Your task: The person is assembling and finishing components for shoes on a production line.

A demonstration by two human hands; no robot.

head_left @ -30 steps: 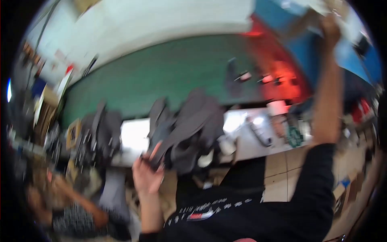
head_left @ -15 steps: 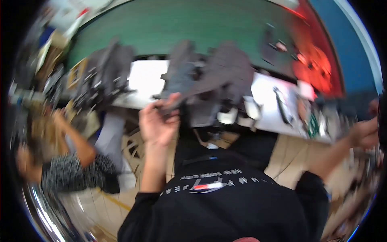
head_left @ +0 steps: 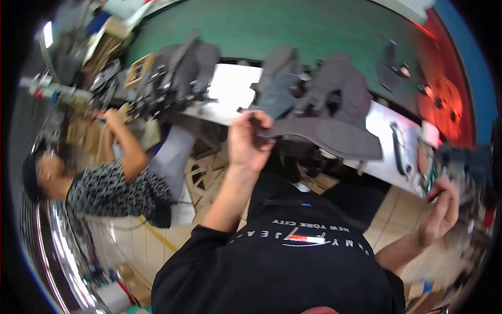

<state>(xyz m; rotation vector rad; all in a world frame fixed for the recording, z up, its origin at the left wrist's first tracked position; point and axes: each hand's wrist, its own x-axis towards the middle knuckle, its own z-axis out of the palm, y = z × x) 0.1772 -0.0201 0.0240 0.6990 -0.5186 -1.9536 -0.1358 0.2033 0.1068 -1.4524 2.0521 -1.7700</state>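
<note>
flat dark grey shoe sole (head_left: 324,137), lying level, above the white table edge.

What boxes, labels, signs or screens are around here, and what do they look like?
Cardboard boxes: far left, behind the table, brown, stacked, blurred.
Framed sign: beside those boxes, small, tan border with a dark middle.
Chest print: on the person's black top, white lettering around a small red and white bar.
White sheet: on the table between the grey fabric piles, bright and blank.
No screen shows. The left hand holds a grey shoe-sole piece.
</note>
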